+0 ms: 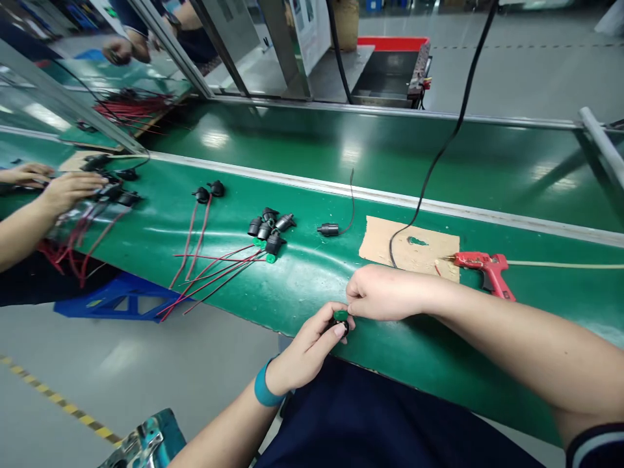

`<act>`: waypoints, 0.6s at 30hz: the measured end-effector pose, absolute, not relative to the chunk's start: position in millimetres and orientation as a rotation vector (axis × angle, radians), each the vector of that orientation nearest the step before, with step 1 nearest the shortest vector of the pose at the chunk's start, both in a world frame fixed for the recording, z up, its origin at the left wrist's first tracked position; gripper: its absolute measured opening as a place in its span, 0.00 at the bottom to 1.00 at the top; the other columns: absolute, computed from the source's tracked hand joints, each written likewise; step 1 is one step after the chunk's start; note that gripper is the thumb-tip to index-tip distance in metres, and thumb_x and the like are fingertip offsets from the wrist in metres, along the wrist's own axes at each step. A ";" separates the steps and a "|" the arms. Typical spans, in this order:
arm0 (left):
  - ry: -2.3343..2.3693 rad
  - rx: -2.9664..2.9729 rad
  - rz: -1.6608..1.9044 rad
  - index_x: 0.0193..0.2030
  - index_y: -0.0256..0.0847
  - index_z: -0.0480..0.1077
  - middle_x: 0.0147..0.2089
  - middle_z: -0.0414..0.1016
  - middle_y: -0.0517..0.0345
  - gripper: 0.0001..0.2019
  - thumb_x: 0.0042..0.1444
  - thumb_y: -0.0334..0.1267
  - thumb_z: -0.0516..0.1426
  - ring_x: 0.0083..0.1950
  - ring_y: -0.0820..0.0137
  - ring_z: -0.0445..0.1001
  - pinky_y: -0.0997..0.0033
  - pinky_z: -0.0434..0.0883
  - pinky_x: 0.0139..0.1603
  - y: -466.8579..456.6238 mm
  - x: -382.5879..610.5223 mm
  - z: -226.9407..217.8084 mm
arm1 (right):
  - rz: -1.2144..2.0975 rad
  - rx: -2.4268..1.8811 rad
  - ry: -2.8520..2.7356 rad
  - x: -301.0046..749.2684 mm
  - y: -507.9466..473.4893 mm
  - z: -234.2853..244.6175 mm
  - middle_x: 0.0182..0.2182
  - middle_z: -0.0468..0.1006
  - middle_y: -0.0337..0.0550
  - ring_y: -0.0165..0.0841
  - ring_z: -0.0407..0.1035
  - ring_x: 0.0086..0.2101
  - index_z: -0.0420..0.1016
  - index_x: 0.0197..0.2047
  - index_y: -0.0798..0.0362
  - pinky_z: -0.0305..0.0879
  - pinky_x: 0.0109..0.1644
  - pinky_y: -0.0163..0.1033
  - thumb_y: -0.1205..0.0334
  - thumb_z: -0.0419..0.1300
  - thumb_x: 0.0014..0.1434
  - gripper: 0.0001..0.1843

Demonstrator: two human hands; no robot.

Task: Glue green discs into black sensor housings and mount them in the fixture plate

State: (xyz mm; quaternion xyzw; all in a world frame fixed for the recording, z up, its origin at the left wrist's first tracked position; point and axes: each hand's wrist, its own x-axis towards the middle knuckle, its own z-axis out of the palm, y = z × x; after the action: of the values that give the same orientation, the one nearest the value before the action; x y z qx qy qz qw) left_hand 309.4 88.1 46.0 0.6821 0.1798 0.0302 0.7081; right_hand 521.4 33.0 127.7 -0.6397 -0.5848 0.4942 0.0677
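Near the table's front edge, my left hand [316, 344] grips a small black round part with a green piece [340, 315] on top. Thumb and fingers wrap around it and cover much of its body. My right hand [375, 294] is closed in a pinch right beside the green piece; whatever its fingertips hold is hidden. To the left lies a cluster of black cylindrical housings [273, 243] with green ends and red wires [229, 266]. A single black housing [328, 229] with a thin dark wire lies on its side further back.
A red glue gun [487, 268] rests by a cardboard piece [385, 237] on the green table [302, 286]. A black cable [433, 162] hangs down over the cardboard. Two wired black parts [208, 191] lie left. At far left, a co-worker's hands [73, 188] handle similar parts.
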 end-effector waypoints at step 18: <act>0.599 0.843 0.430 0.45 0.37 0.72 0.40 0.73 0.53 0.18 0.64 0.52 0.58 0.37 0.68 0.73 0.72 0.73 0.35 85.9 323.1 26.3 | 0.276 -1.539 -2.108 489.7 -5.0 81.0 0.50 0.72 0.57 0.42 0.67 0.45 0.75 0.54 0.56 0.71 0.47 0.47 0.65 0.56 0.68 0.14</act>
State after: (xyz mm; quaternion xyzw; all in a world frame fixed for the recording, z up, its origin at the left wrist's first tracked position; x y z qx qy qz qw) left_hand 323.1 85.9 26.3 0.3999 0.2840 0.2039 0.8473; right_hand 489.7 -5.0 81.0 -0.5667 -0.7766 0.1017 0.2556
